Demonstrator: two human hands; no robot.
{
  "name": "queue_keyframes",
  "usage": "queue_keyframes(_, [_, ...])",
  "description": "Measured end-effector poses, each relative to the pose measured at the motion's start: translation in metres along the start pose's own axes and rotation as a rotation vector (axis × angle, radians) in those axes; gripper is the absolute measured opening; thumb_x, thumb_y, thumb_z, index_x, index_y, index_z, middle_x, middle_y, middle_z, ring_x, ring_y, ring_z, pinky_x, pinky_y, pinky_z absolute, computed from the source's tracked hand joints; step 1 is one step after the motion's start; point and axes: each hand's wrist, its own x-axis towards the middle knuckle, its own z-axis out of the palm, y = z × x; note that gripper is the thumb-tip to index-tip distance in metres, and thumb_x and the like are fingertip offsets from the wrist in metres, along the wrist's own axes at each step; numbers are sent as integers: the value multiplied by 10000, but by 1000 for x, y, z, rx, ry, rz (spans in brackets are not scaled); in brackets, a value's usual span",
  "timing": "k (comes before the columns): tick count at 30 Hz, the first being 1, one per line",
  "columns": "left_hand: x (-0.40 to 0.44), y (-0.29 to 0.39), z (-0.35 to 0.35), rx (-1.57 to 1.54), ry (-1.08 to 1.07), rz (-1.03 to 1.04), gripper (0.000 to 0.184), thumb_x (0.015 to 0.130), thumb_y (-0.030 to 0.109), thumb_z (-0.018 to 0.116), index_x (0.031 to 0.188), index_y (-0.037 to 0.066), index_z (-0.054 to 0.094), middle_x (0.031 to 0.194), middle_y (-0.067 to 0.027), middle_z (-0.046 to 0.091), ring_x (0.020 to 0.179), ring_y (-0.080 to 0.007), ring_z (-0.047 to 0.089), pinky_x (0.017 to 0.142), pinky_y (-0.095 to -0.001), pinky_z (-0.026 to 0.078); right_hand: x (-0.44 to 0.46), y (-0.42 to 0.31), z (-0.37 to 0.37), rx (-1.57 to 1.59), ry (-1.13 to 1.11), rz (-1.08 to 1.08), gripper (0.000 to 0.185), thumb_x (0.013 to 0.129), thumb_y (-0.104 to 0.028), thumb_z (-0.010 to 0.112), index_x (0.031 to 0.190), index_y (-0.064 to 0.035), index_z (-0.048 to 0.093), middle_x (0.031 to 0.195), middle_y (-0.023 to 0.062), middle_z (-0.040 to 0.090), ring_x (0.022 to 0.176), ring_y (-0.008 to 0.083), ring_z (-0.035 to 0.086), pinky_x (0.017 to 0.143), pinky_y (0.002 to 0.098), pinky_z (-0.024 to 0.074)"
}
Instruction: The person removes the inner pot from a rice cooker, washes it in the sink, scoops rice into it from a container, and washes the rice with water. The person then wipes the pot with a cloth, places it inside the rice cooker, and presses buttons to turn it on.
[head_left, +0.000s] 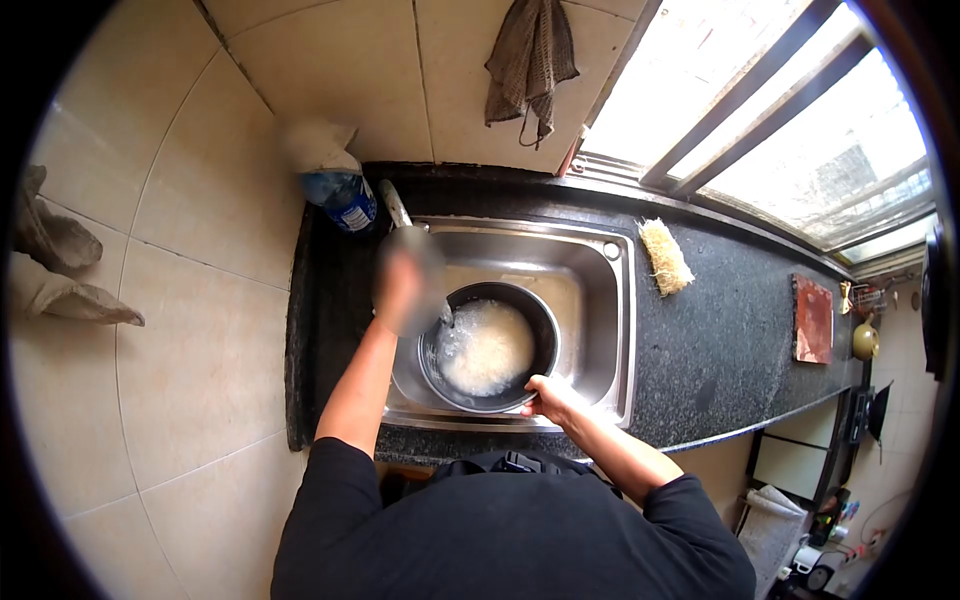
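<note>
A dark round pot [553, 345] sits in the steel sink [597, 290], holding cloudy water with pale grains [490, 350] that look like rice. My right hand [548, 398] grips the pot's near right rim, thumb on top. Over the sink's left side is my left hand [402, 285], its fingers smeared by a blur, so their hold does not show. It is at the faucet [395, 204], whose spout end [446, 315] shows just past the blur. Water appears to run from there into the pot's left side.
A blue bottle [345, 200] stands in the back left corner. On the black counter [720, 330] lie a straw-coloured scrubber [665, 257] and, farther right, a reddish board [812, 318]. Brown cloth [530, 65] hangs on the tiled wall; a barred window [780, 110] is at back right.
</note>
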Motion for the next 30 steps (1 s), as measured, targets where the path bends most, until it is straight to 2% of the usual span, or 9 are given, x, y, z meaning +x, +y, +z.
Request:
queue_keyframes(2, [1,18,13,-127,-29,58,154,886,209,422,866,100,529,724,36,506,660,-70,471,580,-207,390,-2,-8,-2,-44,4,-44,178,736,-41,490,857,88,469,647,138,486,467,233,530,424,347,518])
queue_keyframes(5, [31,38,24,-33,117,-211,158,849,149,427,859,78,568,768,10,557,687,-82,506,610,-212,405,-7,-24,7,-45,-24,-99,194,724,-32,487,861,101,456,647,142,472,444,244,532,423,354,519])
queue_keyframes(8, [33,59,29,31,-112,-134,153,809,68,437,835,40,586,769,-22,582,692,-102,526,655,-230,437,-5,-27,24,-52,-53,-140,213,712,-39,500,865,101,455,648,152,478,445,244,523,428,352,512])
queue_keyframes(10, [31,61,20,307,-160,-107,169,822,77,433,865,34,592,764,-26,583,668,-94,523,620,-219,438,7,-20,22,-26,-88,-82,234,705,-34,503,901,87,460,661,152,486,456,248,520,427,361,508])
queue_keyframes(12, [41,20,-28,780,-247,131,186,841,98,433,898,31,596,759,-28,580,637,-83,519,562,-204,436,16,-12,15,-22,-144,-80,223,715,-48,493,897,79,471,682,156,502,449,249,523,430,352,505])
queue_keyframes(13, [35,16,-43,894,-237,-14,190,851,121,443,919,32,597,755,-22,577,609,-73,513,519,-201,429,17,-9,7,-24,-178,-90,210,724,-67,491,875,78,478,689,157,507,439,248,525,436,341,504])
queue_keyframes(19, [-77,43,-12,276,-13,-431,257,867,149,477,1067,-3,534,758,-6,567,574,-58,538,439,-201,447,-5,-33,-12,-67,-199,-195,261,709,-5,463,960,64,458,748,140,535,412,232,518,377,323,490])
queue_keyframes(22, [-93,21,-28,395,46,-254,328,835,80,508,1143,-31,475,844,-30,590,643,-71,562,504,-205,467,-7,-41,-6,-156,-215,-179,309,703,-28,482,990,80,441,776,161,506,429,228,511,398,336,505])
queue_keyframes(30, [-141,36,31,338,103,-179,472,707,-38,543,1172,-44,461,647,17,496,506,-42,447,400,-190,383,-14,-38,-49,-235,-315,-264,351,702,-46,479,1020,89,417,798,159,514,448,215,518,378,313,491])
